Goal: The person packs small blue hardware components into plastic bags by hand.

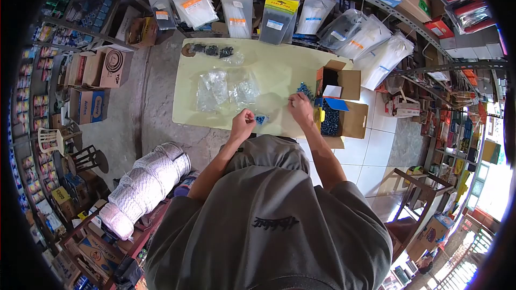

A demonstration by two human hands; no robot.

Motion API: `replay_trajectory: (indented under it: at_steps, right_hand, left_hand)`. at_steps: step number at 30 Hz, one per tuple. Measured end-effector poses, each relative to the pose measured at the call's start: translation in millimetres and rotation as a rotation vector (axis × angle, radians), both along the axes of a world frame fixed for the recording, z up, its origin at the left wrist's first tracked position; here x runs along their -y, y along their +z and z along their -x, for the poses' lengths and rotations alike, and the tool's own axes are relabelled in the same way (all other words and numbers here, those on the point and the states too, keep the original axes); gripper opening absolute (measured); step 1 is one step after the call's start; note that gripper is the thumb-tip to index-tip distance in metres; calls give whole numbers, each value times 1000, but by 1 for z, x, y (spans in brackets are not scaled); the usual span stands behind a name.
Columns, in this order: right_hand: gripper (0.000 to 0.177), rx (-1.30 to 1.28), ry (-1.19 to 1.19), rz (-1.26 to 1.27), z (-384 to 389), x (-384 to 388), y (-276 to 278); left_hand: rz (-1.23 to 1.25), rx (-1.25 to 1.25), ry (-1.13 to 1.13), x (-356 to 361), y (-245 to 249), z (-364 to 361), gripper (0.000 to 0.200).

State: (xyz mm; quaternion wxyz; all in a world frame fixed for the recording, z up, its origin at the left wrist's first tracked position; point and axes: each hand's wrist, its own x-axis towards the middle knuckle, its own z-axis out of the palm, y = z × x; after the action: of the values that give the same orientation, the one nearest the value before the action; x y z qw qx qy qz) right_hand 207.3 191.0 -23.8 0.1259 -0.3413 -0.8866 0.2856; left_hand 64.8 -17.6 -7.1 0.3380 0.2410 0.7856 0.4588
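My left hand is closed in a pinch at the table's near edge, at the side of a small clear plastic bag with blue pieces inside; its fingertips seem to grip the bag's edge. To the right, my right hand has its fingers bent together over the table, and what they hold, if anything, is hidden. Just beyond it lies a loose pile of small blue screw-like pieces. More dark blue pieces fill an open cardboard box beside my right forearm.
Flat clear bags lie on the pale yellow table. Filled dark packets and a brown tape roll sit at its far left. Another open box stands on the right. Packs of cable ties hang along the far edge.
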Motion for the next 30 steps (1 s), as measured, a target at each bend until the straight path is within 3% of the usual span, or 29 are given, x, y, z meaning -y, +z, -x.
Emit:
replay_trajectory:
  at_steps: [1, 3, 6, 11, 17, 19, 30]
  right_hand:
    - [10, 1, 1, 1, 6, 6, 7]
    - [11, -234, 166, 327, 16, 22, 22]
    - [15, -222, 267, 483, 26, 49, 45]
    - [18, -280, 399, 453, 26, 60, 43]
    - [21, -133, -2, 399, 4, 31, 12]
    - [24, -38, -214, 98, -8, 16, -6]
    - [24, 40, -462, 58, -19, -9, -54]
  left_hand:
    - [18, -5, 2, 0, 0, 0, 19]
    - [14, 4, -9, 0, -3, -1, 19]
    - [23, 4, -18, -3, 2, 1, 18]
    - [5, -18, 3, -6, 2, -1, 19]
    - [-16, 13, 21, -4, -2, 1, 18]
    - [8, 9, -11, -3, 1, 2, 18]
    - [-20, 19, -1, -3, -4, 1, 17]
